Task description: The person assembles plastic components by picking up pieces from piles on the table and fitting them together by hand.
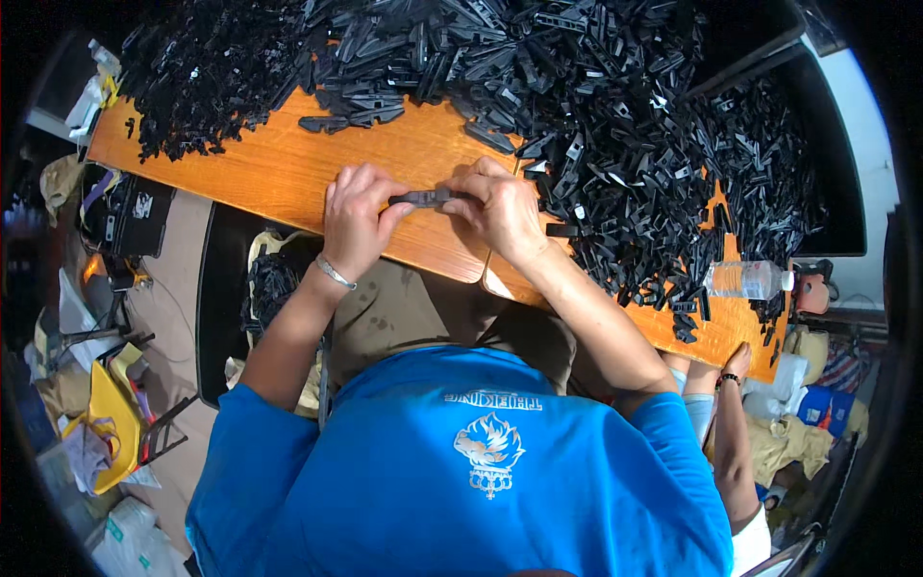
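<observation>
A clear plastic water bottle (748, 280) with a pale label lies on its side at the right end of the wooden table (288, 168), among black plastic parts (615, 163).

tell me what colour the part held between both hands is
Black, like the heaped parts behind it. The held part shows best in the head view, against the orange wooden table.

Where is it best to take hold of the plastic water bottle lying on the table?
Probably around the middle of the water bottle, coming from above. It lies on its side, cap end toward the right, so the round body is bare on top, while black parts crowd its left.
</observation>
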{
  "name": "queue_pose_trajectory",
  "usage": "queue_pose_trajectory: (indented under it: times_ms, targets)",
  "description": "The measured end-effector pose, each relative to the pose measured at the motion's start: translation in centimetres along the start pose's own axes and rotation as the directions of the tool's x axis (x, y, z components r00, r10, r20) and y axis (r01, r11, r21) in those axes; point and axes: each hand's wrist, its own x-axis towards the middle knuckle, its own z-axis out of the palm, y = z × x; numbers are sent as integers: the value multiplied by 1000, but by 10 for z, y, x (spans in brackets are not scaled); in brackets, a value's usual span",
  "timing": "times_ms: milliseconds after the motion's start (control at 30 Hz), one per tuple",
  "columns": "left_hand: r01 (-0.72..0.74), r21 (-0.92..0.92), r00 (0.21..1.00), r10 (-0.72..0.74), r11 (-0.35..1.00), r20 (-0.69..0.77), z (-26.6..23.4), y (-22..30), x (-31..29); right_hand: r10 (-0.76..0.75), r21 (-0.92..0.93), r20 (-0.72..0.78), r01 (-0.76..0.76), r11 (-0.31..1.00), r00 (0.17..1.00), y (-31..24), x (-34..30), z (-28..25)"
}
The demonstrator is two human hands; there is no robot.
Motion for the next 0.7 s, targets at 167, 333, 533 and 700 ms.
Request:
queue_pose_trajectory:
  times_ms: [167,333,533,700]
  targets:
    - [-32,-75,999,31,997,-26,8,-1,6,-140,50,-40,142,989,989,-1,9,21]
    - [-45,-111,992,57,993,114,-18,-11,4,-89,28,97,87,996,991,-5,15,22]
    - [148,73,759,-160,986,631,-147,-27,4,-75,-165,151,100,981,986,13,-2,-48]
    - [36,-97,940,0,995,343,-53,20,61,128,-551,68,-70,832,989,40,-4,-67]
